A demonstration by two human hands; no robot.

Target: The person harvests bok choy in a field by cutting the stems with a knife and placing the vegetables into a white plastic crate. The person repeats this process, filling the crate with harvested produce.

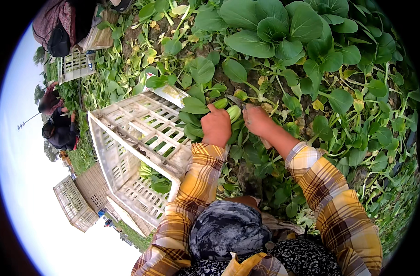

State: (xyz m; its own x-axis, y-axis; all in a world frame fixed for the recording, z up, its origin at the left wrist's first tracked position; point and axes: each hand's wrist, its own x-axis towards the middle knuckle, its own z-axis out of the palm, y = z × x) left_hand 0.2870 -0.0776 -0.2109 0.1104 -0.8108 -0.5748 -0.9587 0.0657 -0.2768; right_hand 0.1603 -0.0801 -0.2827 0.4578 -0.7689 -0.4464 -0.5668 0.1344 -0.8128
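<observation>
My left hand (pixel 216 127) grips a harvested bok choy head (pixel 234 114), its pale green base turned towards the right. A second green stalk base (pixel 220 103) shows just beyond my knuckles, and dark leaves (pixel 193 105) stick out to the left of the hand. In my right hand (pixel 256 120) is a knife, its grey blade (pixel 235 100) pointing up and left, close to the stalk bases. The lower end of the knife's handle (pixel 265 143) shows under my wrist. Whether the blade touches a stalk cannot be made out.
A white plastic crate (pixel 109 129) with bok choy (pixel 154 176) inside tilts beside my left forearm. A printed bag (pixel 170 94) lies behind it. Large rooted bok choy (pixel 273 32) grow ahead. Other people (pixel 61 132) and more crates (pixel 76 203) are at the left.
</observation>
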